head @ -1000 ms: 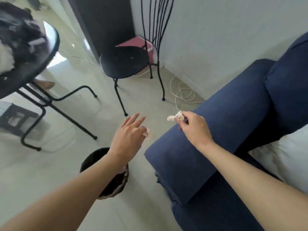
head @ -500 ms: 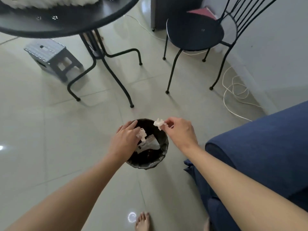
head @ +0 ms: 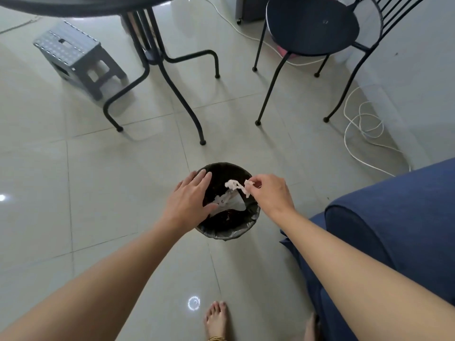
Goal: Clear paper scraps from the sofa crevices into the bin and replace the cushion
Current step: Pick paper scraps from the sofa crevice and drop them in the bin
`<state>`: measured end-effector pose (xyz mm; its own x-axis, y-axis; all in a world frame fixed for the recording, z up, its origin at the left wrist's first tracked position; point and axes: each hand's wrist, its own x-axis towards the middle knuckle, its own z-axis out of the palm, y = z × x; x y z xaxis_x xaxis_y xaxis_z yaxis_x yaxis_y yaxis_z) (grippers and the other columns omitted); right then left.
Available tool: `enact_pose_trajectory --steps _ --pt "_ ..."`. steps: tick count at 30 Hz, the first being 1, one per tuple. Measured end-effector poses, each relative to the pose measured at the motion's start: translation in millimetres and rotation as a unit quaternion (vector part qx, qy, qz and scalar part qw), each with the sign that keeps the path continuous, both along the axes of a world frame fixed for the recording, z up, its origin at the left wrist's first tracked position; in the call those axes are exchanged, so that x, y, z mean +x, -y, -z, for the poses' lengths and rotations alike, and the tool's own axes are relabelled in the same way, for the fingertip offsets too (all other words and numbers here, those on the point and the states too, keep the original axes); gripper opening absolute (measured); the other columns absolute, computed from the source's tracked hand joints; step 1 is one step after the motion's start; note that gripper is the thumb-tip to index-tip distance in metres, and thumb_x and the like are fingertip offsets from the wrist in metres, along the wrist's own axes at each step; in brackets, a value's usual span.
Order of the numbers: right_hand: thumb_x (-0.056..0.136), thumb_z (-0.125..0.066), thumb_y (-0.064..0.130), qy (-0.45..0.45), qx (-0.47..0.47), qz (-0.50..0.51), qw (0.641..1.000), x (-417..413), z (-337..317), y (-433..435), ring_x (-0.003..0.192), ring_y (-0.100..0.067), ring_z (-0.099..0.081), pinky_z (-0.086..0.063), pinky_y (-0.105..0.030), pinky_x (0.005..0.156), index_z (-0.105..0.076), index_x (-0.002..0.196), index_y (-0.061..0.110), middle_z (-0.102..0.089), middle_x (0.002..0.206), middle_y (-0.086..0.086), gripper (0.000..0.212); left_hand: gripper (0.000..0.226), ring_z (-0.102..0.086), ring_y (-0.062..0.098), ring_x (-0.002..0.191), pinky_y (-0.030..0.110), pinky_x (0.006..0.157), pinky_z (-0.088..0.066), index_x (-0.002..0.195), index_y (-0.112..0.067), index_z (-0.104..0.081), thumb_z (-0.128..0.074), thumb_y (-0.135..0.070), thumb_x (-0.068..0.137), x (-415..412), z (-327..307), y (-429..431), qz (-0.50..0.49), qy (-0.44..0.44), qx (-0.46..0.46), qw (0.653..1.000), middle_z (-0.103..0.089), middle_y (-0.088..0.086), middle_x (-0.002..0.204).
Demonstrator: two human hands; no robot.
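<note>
Paper scrap (head: 237, 187), white and crumpled, is hanging pinched in the right hand (head: 269, 193) fingers over the bin (head: 227, 232), where white paper is lying; the left hand (head: 190, 203), at nine o'clock, is spreading open, empty.

The floor (head: 98, 183) is glossy pale tile that mirrors the lights, and the sofa (head: 398, 225) is matt navy woven cloth. The bin (head: 229, 232) wears a thin, wrinkled, slightly shiny black plastic liner, while the scrap (head: 237, 185) is crumpled white paper, rough at its edges. The chair (head: 312, 28) and table legs (head: 170, 77) are smooth black-painted metal, and the stool (head: 73, 55) is matt grey plastic.
</note>
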<state>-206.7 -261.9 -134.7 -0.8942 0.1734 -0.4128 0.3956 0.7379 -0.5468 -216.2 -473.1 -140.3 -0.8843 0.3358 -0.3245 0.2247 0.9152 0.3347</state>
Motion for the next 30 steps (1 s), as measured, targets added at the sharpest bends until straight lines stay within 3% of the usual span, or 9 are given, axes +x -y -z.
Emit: enact_pose_trajectory --steps 4,7,10,13,17,23,30 --pt "0.094 -0.072 0.038 0.081 -0.067 -0.026 0.994 -3 5 2 0.13 -0.024 -0.058 -0.048 -0.039 0.107 -0.041 0.154 0.014 -0.063 0.14 -0.003 0.072 0.095 -0.006 0.024 0.152 0.041 0.12 -0.014 0.158 -0.021 -0.013 -0.06 -0.062 0.087 -1 -2 6 -0.004 0.011 0.004 1.0 -0.014 0.002 0.165" --pt "0.097 -0.066 0.043 0.109 -0.112 -0.036 0.987 -2 5 -4 0.146 -0.027 -0.041 -0.035 -0.045 0.117 -0.011 0.163 0.023 -0.044 0.159 -0.002 0.088 0.099 -0.002 0.024 0.152 0.042 0.121 -0.013 0.158 -0.023 -0.011 -0.055 -0.071 0.084 -1 -4 9 -0.007 0.012 -0.002 1.0 -0.01 0.003 0.166" --pt "0.097 -0.055 0.058 0.091 -0.075 -0.06 0.991 1 0 -13 0.154 -0.031 -0.025 -0.026 -0.05 0.121 0.006 0.161 0.035 -0.023 0.168 -0.007 0.092 0.105 0.004 0.024 0.152 0.045 0.122 -0.01 0.158 -0.027 -0.006 -0.045 -0.083 0.078 -2 -7 9 -0.014 0.011 0.007 1.0 -0.003 0.004 0.167" --pt "0.092 -0.042 0.074 0.039 0.014 -0.117 0.992 5 -10 -21 0.158 -0.031 0.007 -0.005 -0.057 0.124 0.014 0.159 0.04 0.005 0.172 -0.007 0.093 0.11 0.011 0.022 0.151 0.048 0.122 -0.005 0.158 -0.031 0.001 -0.034 -0.093 0.074 -5 -17 2 -0.011 0.007 0.013 1.0 0.005 0.003 0.166" --pt "0.087 -0.028 0.085 -0.01 0.093 -0.134 0.987 11 -30 -43 0.155 -0.028 0.024 0.01 -0.058 0.122 0.02 0.157 0.041 0.024 0.169 -0.004 0.096 0.114 0.014 0.02 0.151 0.049 0.122 -0.003 0.158 -0.03 0.004 -0.028 -0.097 0.071 -15 -36 -19 0.006 -0.007 0.016 1.0 0.009 0.001 0.166" --pt "0.086 -0.026 0.088 -0.057 0.149 -0.105 0.982 26 -76 -102 0.155 -0.026 0.022 0.01 -0.057 0.123 0.019 0.158 0.04 0.023 0.169 -0.004 0.098 0.114 0.011 0.021 0.151 0.047 0.122 -0.002 0.158 -0.028 0.002 -0.026 -0.096 0.072 -28 -75 -79 0.068 -0.036 0.027 0.997 0.008 0.002 0.166" --pt "0.085 -0.031 0.087 -0.077 0.184 0.021 0.98 91 -141 -220 0.157 -0.026 0.015 0.006 -0.057 0.124 0.019 0.158 0.04 0.018 0.17 -0.006 0.1 0.114 0.011 0.019 0.151 0.043 0.122 -0.001 0.159 -0.026 0.003 -0.025 -0.096 0.073 -20 -135 -200 0.187 -0.057 0.046 0.98 0.007 0.001 0.166"
